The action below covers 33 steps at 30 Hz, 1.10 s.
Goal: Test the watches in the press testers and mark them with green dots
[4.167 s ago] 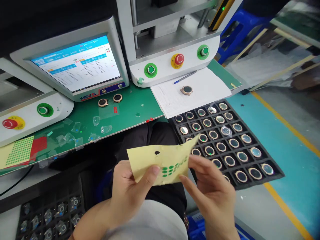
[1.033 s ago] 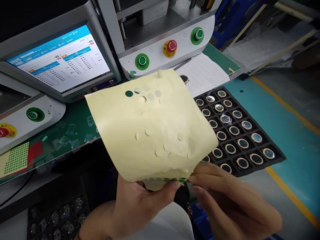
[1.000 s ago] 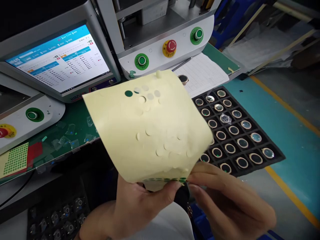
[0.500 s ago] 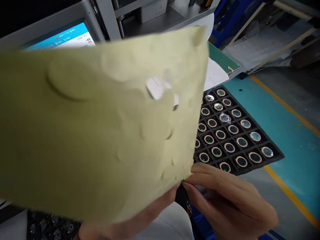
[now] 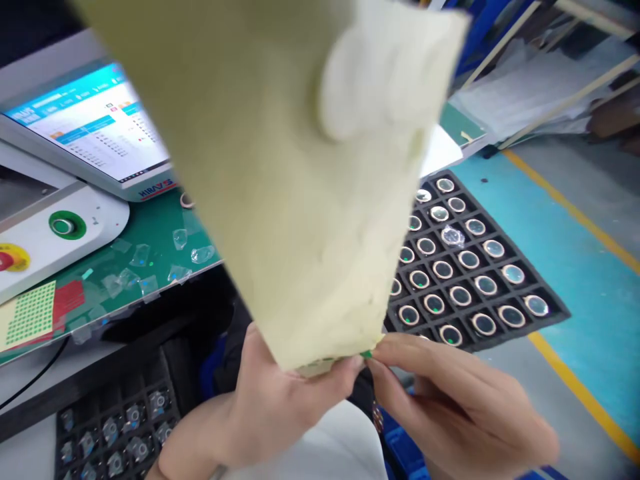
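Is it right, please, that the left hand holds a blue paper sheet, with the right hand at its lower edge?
Only the colour is wrong: the head view shows a pale yellow paper sheet in the left hand, with the right hand at its lower edge.

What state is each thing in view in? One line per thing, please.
Yellow sheet: held up, curled near its lower edge
Left hand: closed on the sheet's lower edge
Right hand: pinching at the sheet's lower right corner
Screen: lit, partly hidden
Tray at right: holding round pieces, partly hidden
Clear film scraps: loose, scattered
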Each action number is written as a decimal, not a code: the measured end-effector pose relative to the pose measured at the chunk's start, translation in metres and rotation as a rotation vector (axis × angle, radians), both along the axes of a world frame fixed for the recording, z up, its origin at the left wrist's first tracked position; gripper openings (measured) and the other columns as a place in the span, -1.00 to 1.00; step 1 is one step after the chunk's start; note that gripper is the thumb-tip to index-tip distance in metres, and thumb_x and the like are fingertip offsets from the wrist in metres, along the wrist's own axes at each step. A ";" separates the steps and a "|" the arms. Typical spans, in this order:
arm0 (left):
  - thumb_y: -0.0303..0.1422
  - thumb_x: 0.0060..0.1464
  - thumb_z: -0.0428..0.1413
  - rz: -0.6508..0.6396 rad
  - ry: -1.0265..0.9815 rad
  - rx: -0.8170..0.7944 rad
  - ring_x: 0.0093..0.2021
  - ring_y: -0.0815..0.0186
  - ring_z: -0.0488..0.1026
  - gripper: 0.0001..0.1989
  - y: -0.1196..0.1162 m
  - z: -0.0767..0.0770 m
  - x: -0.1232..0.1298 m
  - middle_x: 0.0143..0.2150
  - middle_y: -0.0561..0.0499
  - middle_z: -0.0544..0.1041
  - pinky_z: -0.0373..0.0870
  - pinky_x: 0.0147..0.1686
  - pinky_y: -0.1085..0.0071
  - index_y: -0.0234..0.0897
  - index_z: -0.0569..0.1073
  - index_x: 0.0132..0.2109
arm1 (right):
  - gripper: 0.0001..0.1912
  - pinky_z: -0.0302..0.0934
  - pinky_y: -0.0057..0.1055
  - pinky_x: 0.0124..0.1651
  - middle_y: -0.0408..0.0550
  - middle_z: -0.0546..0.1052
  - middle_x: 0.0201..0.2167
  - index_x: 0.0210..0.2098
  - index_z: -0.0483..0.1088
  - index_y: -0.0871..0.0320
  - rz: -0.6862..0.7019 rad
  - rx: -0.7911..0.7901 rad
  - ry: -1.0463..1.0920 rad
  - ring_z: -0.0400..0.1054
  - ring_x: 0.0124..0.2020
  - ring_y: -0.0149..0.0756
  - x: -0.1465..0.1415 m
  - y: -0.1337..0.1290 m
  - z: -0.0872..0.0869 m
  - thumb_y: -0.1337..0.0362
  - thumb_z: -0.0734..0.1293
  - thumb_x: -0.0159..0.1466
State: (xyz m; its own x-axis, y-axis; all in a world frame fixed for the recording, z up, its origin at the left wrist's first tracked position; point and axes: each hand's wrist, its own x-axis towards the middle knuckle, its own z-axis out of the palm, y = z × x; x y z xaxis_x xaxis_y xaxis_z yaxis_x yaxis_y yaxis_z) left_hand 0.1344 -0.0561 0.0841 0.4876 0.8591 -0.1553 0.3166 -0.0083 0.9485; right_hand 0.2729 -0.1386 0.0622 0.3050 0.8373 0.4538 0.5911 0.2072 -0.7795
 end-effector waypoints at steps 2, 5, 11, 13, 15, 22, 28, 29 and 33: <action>-0.51 -0.06 0.24 -0.072 -0.079 -0.020 -0.34 0.24 0.63 -0.83 0.002 0.005 0.006 -0.33 0.02 0.67 0.62 -0.30 0.48 -0.19 0.63 -0.28 | -0.81 0.44 -0.53 -0.49 -0.16 0.59 -0.48 -0.31 0.46 0.12 0.028 -0.017 0.051 0.43 -0.62 -0.40 0.002 0.001 -0.001 0.53 0.34 0.19; -0.55 -0.07 0.23 -0.059 -0.157 -0.018 -0.46 0.27 0.61 -0.84 0.002 0.007 0.008 -0.41 0.06 0.67 0.59 -0.46 0.54 -0.22 0.63 -0.32 | -0.85 0.41 -0.52 -0.55 -0.17 0.59 -0.52 -0.36 0.47 0.11 0.033 -0.023 0.102 0.40 -0.66 -0.40 0.005 0.002 -0.003 0.49 0.36 0.19; -0.52 -0.13 0.30 0.029 -0.123 0.091 -0.51 0.30 0.59 -0.87 -0.001 0.002 0.005 -0.45 0.10 0.66 0.57 -0.48 0.58 -0.19 0.64 -0.39 | -0.83 0.42 -0.54 -0.49 -0.12 0.60 -0.44 -0.30 0.47 0.16 0.056 0.002 0.103 0.49 -0.51 -0.37 0.004 0.000 -0.001 0.53 0.36 0.18; -0.54 -0.14 0.30 0.006 -0.113 0.121 -0.49 0.29 0.60 -0.85 0.000 0.004 0.006 -0.43 0.09 0.66 0.58 -0.43 0.57 -0.20 0.64 -0.37 | -0.79 0.44 -0.53 -0.42 -0.11 0.60 -0.42 -0.27 0.46 0.18 0.052 0.003 0.080 0.50 -0.47 -0.38 0.003 -0.001 0.001 0.57 0.35 0.17; -0.56 -0.15 0.30 -0.009 -0.098 0.158 -0.46 0.28 0.61 -0.82 0.002 0.005 0.007 -0.41 0.08 0.67 0.58 -0.40 0.57 -0.22 0.65 -0.35 | -0.78 0.45 -0.53 -0.39 -0.12 0.60 -0.41 -0.26 0.46 0.18 0.047 0.005 0.033 0.50 -0.46 -0.39 0.003 -0.001 0.002 0.58 0.35 0.16; -0.58 -0.12 0.28 -0.041 -0.101 0.166 -0.44 0.34 0.61 -0.79 0.003 0.004 0.005 -0.38 0.13 0.67 0.56 -0.38 0.64 -0.23 0.63 -0.29 | -0.82 0.45 -0.58 -0.33 -0.14 0.59 -0.43 -0.28 0.42 0.16 0.022 -0.009 -0.097 0.49 -0.48 -0.44 0.003 -0.002 0.002 0.55 0.32 0.20; -0.65 -0.17 0.27 -0.024 -0.141 0.143 -0.46 0.37 0.61 -0.74 0.003 0.005 0.007 -0.38 0.13 0.67 0.54 -0.40 0.69 -0.26 0.63 -0.31 | -0.79 0.46 -0.58 -0.31 -0.15 0.59 -0.43 -0.27 0.40 0.16 0.016 -0.009 -0.127 0.50 -0.46 -0.44 0.003 0.000 0.003 0.57 0.30 0.20; -0.66 -0.18 0.27 -0.015 -0.147 0.141 -0.45 0.37 0.61 -0.74 0.003 0.005 0.008 -0.38 0.13 0.67 0.54 -0.39 0.70 -0.25 0.63 -0.32 | -0.80 0.45 -0.59 -0.31 -0.14 0.59 -0.43 -0.27 0.40 0.17 0.018 -0.001 -0.122 0.49 -0.46 -0.45 0.002 0.000 0.003 0.57 0.30 0.20; -0.63 -0.17 0.28 0.060 -0.228 0.074 -0.45 0.38 0.61 -0.73 0.000 0.002 0.009 -0.38 0.17 0.67 0.56 -0.37 0.68 -0.17 0.63 -0.32 | -0.81 0.45 -0.59 -0.29 -0.08 0.60 -0.36 -0.22 0.42 0.21 0.054 0.001 -0.073 0.50 -0.39 -0.44 0.003 -0.004 -0.001 0.57 0.30 0.23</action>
State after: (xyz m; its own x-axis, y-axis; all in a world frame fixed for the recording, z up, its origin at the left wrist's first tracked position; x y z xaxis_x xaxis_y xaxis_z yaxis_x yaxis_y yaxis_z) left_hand 0.1433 -0.0557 0.0859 0.4506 0.8926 0.0174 0.0964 -0.0680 0.9930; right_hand 0.2758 -0.1425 0.0616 0.2255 0.8512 0.4740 0.6346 0.2408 -0.7343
